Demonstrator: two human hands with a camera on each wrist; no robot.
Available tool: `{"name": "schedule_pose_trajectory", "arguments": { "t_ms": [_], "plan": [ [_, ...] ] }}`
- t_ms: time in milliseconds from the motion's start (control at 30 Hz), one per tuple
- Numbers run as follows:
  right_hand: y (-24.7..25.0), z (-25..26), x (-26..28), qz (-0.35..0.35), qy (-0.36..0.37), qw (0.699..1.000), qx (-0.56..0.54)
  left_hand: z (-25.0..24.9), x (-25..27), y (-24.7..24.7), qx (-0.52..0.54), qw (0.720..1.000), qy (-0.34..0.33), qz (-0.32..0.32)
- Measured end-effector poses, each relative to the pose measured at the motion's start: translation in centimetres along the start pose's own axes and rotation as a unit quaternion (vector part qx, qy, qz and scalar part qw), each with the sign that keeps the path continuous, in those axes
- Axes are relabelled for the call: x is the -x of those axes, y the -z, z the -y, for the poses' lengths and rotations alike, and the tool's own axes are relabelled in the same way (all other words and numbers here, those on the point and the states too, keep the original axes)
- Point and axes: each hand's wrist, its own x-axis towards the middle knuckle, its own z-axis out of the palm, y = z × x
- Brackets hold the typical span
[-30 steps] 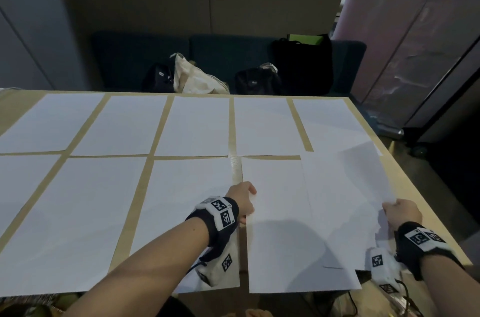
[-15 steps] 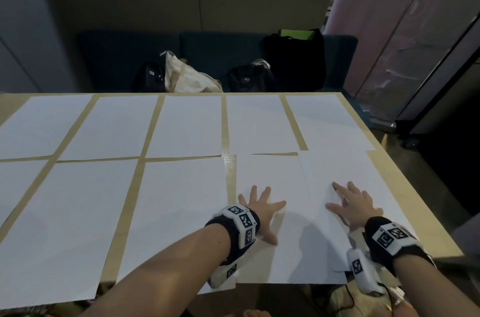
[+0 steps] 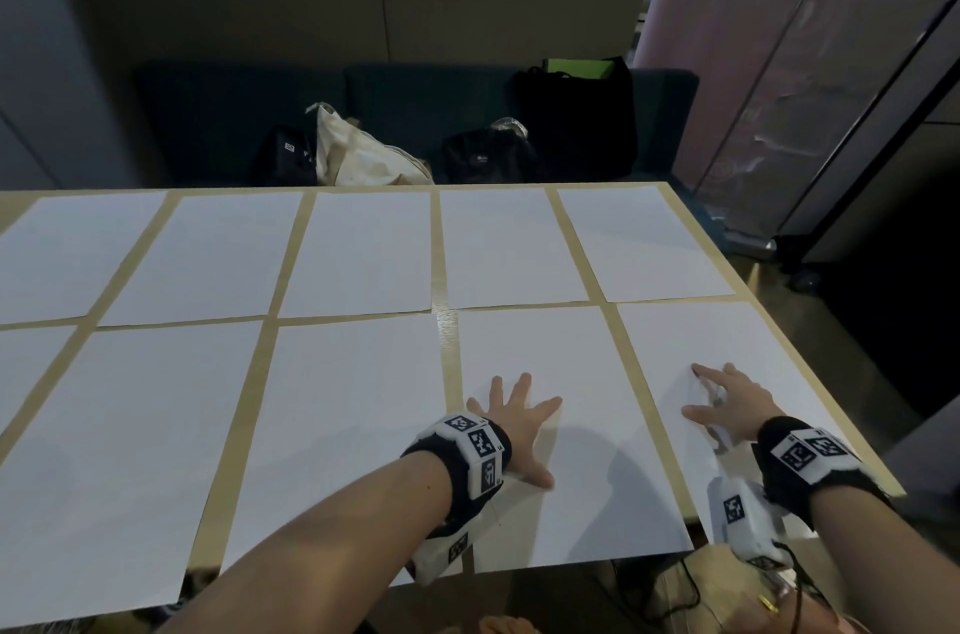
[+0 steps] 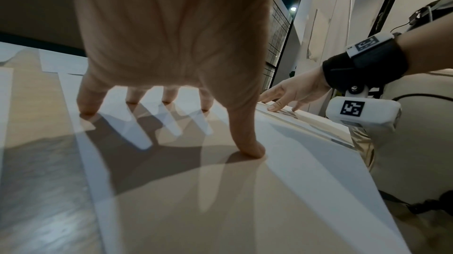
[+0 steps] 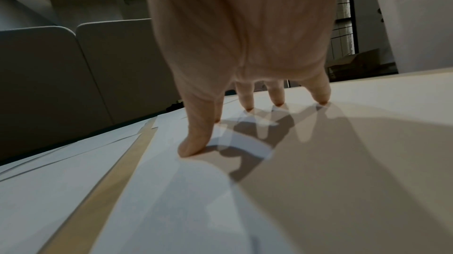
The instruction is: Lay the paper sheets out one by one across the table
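Note:
Several white paper sheets lie in two rows across the light wooden table point(image 3: 449, 337). My left hand point(image 3: 514, 418) presses flat, fingers spread, on the near-row sheet point(image 3: 582, 373) second from the right; its fingertips point(image 4: 250, 151) touch the paper in the left wrist view. My right hand point(image 3: 727, 399) rests with straight fingers on the rightmost near-row sheet point(image 3: 701, 337), which lies beside the table's right edge. In the right wrist view the fingertips point(image 5: 188, 149) of my right hand touch that sheet point(image 5: 220, 200). Neither hand holds anything.
Behind the table stands a dark sofa point(image 3: 415, 114) with a cream tote bag point(image 3: 363, 155) and black bags point(image 3: 576, 114). The table's right edge point(image 3: 810, 363) drops to the floor. A banner point(image 3: 805, 36) stands at the back right.
The right hand let go of the lifted sheet, laid it flat and slid it right, clear of its neighbour. The left hand opened and flattened on its sheet.

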Motion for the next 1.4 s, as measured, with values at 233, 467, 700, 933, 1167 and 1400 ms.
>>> {"name": "schedule_pose_trajectory", "arguments": {
  "t_ms": [233, 467, 700, 933, 1167, 1400],
  "plan": [
    [-0.1, 0.3, 0.0, -0.004, -0.006, 1.000, -0.009, -0.1, -0.1, 0.0, 0.005, 1.000, 0.003, 0.002],
    [-0.3, 0.3, 0.4, -0.004, -0.009, 1.000, -0.021, 0.0, 0.1, 0.4, -0.004, 1.000, -0.002, 0.002],
    [-0.1, 0.5, 0.6, -0.002, -0.011, 1.000, -0.028, 0.0, 0.2, 0.4, -0.008, 1.000, 0.000, 0.002],
    [0.1, 0.8, 0.9, 0.001, -0.016, 0.999, -0.035, 0.2, 0.2, 0.4, -0.008, 1.000, 0.002, 0.003],
    [0.1, 0.7, 0.9, -0.006, -0.020, 0.998, -0.056, 0.2, 0.2, 0.4, -0.008, 1.000, 0.006, 0.002],
    [0.1, 1.1, 1.2, -0.006, -0.024, 0.997, -0.066, 0.4, -0.1, 0.6, -0.001, 1.000, 0.016, -0.013]
  ]
}}
